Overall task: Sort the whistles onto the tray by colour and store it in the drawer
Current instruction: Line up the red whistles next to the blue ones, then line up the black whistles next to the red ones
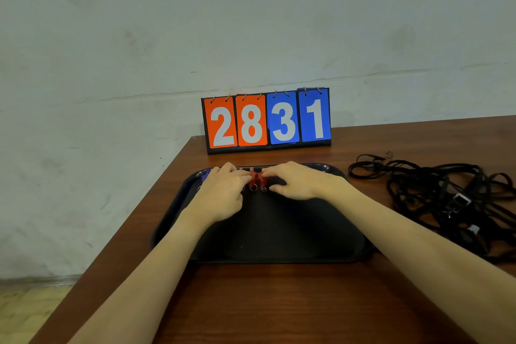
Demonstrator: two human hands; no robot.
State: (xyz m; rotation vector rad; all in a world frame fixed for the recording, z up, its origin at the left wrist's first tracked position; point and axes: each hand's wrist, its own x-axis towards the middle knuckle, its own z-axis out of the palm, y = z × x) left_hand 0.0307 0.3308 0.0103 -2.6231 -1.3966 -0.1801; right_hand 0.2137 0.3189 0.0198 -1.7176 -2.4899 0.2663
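Tabletop (279, 301) first, brown wood, running off to a pale wall. On it sits the black tray (279, 232), long side across the view, most of its floor still bare. Behind the tray stands the flip scoreboard (266, 120), reading 28 in orange and 31 in blue. Off to the right lies a tangle of black lanyards (446, 195), well apart from the work.

Now the action: both hands are over the far edge of the tray. The left hand (223, 193) has its fingers curled in, tips at the red whistles (257, 180); the right hand (296, 180) comes in from the other side, fingers bent, tips touching the same red pair. Pinching or just nudging? Hard to call from here. A blue whistle (206, 175) peeks out just left of the left hand, near the tray's far-left corner.

My read: this is the sorting step, tidying the red group into a row beside the blue. The red whistles seem to lie with their long axis running away from the person, metal split rings (253, 188) pointing back toward the camera. Next up, I'd guess, squaring that row, then both hands to the tray's short ends for a level lift to the drawer, which is out of view.
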